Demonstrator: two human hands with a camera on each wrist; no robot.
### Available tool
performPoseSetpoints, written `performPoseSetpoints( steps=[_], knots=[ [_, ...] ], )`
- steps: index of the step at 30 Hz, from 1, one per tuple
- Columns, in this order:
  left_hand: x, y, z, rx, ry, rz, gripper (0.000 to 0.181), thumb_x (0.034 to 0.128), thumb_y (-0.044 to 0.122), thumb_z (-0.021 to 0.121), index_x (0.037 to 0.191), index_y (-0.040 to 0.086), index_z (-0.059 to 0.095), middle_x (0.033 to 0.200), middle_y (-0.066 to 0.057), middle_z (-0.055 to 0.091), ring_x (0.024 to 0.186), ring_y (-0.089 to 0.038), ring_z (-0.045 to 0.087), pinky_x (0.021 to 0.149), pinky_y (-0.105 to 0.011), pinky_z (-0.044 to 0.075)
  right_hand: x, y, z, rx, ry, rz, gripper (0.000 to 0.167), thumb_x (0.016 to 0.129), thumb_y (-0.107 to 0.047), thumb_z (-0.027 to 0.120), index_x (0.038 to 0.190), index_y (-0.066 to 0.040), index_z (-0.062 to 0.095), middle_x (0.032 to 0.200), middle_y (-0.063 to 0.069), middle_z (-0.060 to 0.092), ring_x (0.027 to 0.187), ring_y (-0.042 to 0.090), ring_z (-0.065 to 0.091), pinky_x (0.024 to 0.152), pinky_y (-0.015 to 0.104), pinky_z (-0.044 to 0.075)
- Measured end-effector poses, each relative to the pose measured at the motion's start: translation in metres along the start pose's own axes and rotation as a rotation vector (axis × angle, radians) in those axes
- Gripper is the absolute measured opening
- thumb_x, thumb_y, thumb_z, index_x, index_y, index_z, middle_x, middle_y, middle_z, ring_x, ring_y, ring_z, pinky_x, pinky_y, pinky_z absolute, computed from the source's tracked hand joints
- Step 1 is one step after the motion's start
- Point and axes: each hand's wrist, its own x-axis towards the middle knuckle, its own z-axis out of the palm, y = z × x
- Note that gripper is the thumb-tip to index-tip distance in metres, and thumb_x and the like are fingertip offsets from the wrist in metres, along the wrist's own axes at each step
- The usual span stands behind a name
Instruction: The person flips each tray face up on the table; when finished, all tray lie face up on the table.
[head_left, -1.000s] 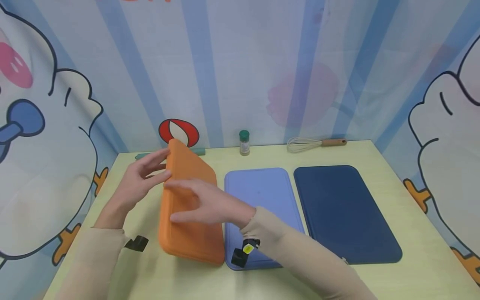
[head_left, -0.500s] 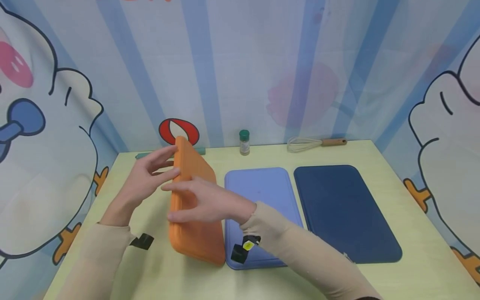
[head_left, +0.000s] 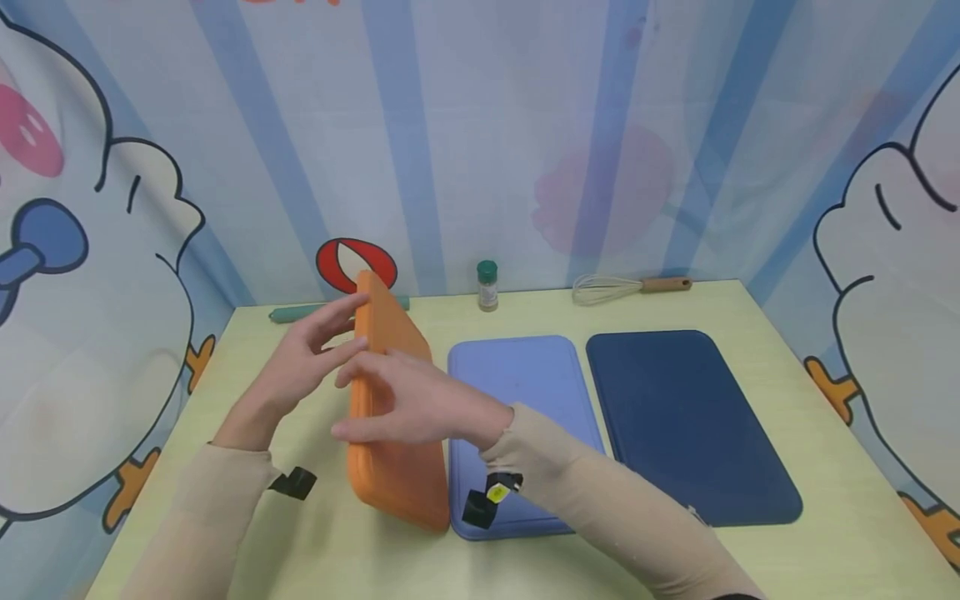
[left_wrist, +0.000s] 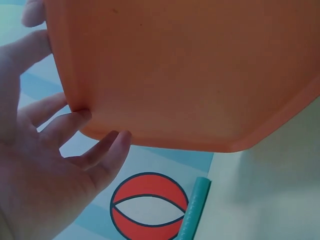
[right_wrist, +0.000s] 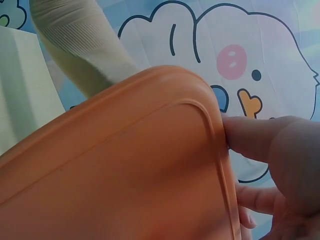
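Observation:
An orange cutting board (head_left: 405, 433) stands tilted on its right long edge in the head view, its free long edge raised. My left hand (head_left: 296, 367) holds that edge near the far corner, thumb and fingertips against it. In the left wrist view, my left fingertips (left_wrist: 120, 142) curl onto the board's outer face near its corner. My right hand (head_left: 431, 400) reaches across the board and holds the same edge nearer me. The right wrist view shows my right thumb (right_wrist: 247, 137) at the edge, with fingers partly hidden behind it.
A light blue cutting board (head_left: 525, 383) and a dark blue one (head_left: 686, 425) lie flat to the right. Along the back are a teal stick (head_left: 292, 314), a green-capped spice jar (head_left: 487, 287) and a whisk (head_left: 630, 287). A printed curtain (head_left: 480, 150) hangs behind.
The orange board's raised edge has swung right, so the board stands more upright. My left hand has moved right with it; my right hand's fingers have bent over the edge.

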Motion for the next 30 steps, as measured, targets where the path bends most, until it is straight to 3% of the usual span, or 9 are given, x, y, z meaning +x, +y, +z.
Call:
performPoseSetpoints(
  steps=[4,11,13,21,24,27,30],
  knots=[
    [0.002,-0.001,0.003,-0.003,-0.006,0.029,0.063,0.1066,0.028,0.064,0.164,0.029,0.039,0.169,0.004,0.035,0.152,-0.029,0.037,0.114,-0.06,0.04,-0.002,-0.002,-0.001,0.006,0.018,0.017,0.048,0.096,-0.045,0.074,0.136,-0.024,0.059,0.139,-0.007,0.058,0.127,0.01,0.052,0.104,0.032,0.048],
    [0.008,0.002,0.009,-0.035,-0.006,0.058,0.063,0.1059,0.022,0.064,0.164,0.025,0.04,0.166,0.001,0.04,0.15,-0.026,0.039,0.1,-0.027,0.052,-0.006,-0.005,-0.003,-0.056,0.028,0.073,0.055,0.097,-0.047,0.072,0.144,-0.025,0.057,0.148,-0.002,0.056,0.132,0.014,0.053,0.104,0.036,0.049],
    [0.01,0.002,0.01,-0.047,-0.008,0.065,0.063,0.1057,0.021,0.064,0.164,0.024,0.04,0.166,0.0,0.041,0.15,-0.026,0.039,0.098,-0.023,0.053,-0.008,-0.006,-0.004,-0.075,0.036,0.074,0.054,0.097,-0.045,0.072,0.145,-0.024,0.058,0.148,-0.001,0.056,0.132,0.014,0.053,0.103,0.036,0.049],
    [0.014,0.006,0.015,-0.054,-0.026,0.073,0.064,0.1055,0.021,0.065,0.164,0.024,0.039,0.167,0.002,0.039,0.152,-0.025,0.038,0.1,-0.023,0.052,-0.011,-0.007,-0.007,-0.12,0.045,0.079,0.053,0.096,-0.036,0.069,0.146,-0.021,0.058,0.145,-0.001,0.059,0.124,0.013,0.057,0.099,0.035,0.05],
    [0.015,0.008,0.017,-0.06,-0.033,0.077,0.065,0.1053,0.021,0.065,0.164,0.023,0.039,0.168,0.002,0.038,0.153,-0.025,0.037,0.103,-0.024,0.051,-0.012,-0.007,-0.008,-0.117,0.054,0.07,0.051,0.097,-0.039,0.07,0.143,-0.021,0.06,0.14,-0.003,0.062,0.118,0.013,0.058,0.094,0.033,0.051],
    [0.016,0.011,0.019,-0.061,-0.043,0.072,0.065,0.1052,0.022,0.066,0.164,0.024,0.039,0.169,0.004,0.036,0.154,-0.024,0.035,0.109,-0.035,0.05,-0.014,-0.006,-0.008,-0.08,0.071,0.057,0.048,0.097,-0.042,0.071,0.138,-0.019,0.062,0.119,-0.004,0.068,0.103,0.012,0.061,0.087,0.029,0.052],
    [0.018,0.013,0.021,-0.062,-0.055,0.06,0.065,0.105,0.024,0.066,0.164,0.026,0.039,0.169,0.007,0.035,0.155,-0.025,0.033,0.115,-0.049,0.046,-0.016,-0.007,-0.009,-0.041,0.082,0.056,0.045,0.096,-0.037,0.073,0.134,-0.015,0.063,0.088,-0.003,0.067,0.079,0.012,0.062,0.074,0.027,0.051]
  ],
)
